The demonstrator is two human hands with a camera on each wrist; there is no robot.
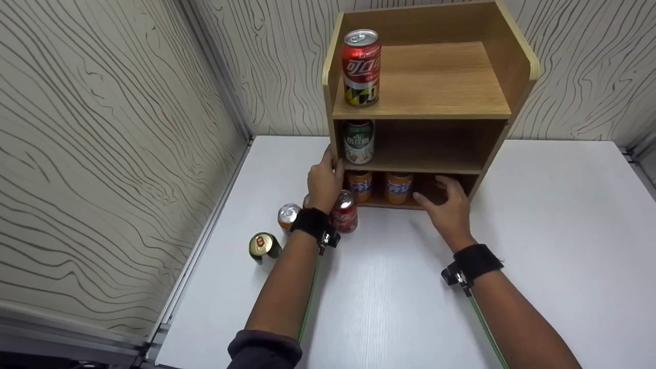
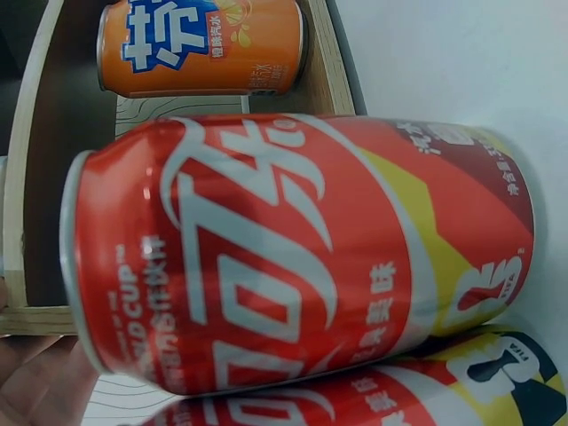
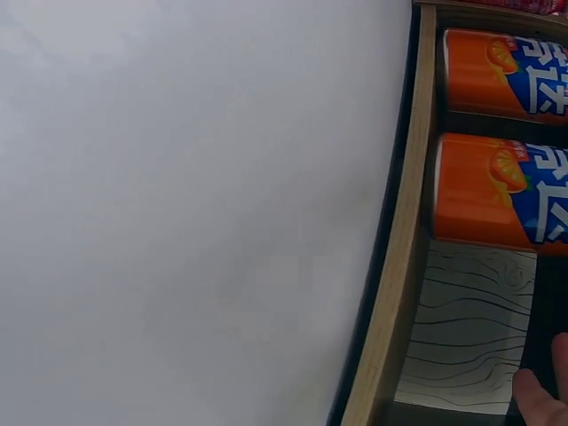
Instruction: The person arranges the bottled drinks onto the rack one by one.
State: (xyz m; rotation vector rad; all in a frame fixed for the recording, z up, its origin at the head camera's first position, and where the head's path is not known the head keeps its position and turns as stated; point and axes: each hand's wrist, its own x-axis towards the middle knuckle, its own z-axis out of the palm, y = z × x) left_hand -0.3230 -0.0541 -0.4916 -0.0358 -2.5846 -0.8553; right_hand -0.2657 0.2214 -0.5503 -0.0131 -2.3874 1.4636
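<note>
My left hand (image 1: 324, 184) grips the front edge of the left side panel of a small wooden shelf (image 1: 417, 82), its fingers along the outside. Below that wrist, a red cola can (image 1: 345, 212) stands on the table; the left wrist view shows a second red can (image 2: 497, 377) beside it. Two orange soda cans, a left one (image 1: 360, 185) and a right one (image 1: 398, 187), stand upright on the bottom level. My right hand (image 1: 451, 207) reaches into that level just right of them, thumb and fingers spread, with nothing visible held.
Another red cola can (image 1: 362, 69) stands at the top level's left, and a green-and-white can (image 1: 359, 142) at the middle level's left. On the white table (image 1: 379, 297), a silver-topped can (image 1: 289, 215) and a dark green can (image 1: 264, 247) stand left of my forearm. Patterned walls enclose the table.
</note>
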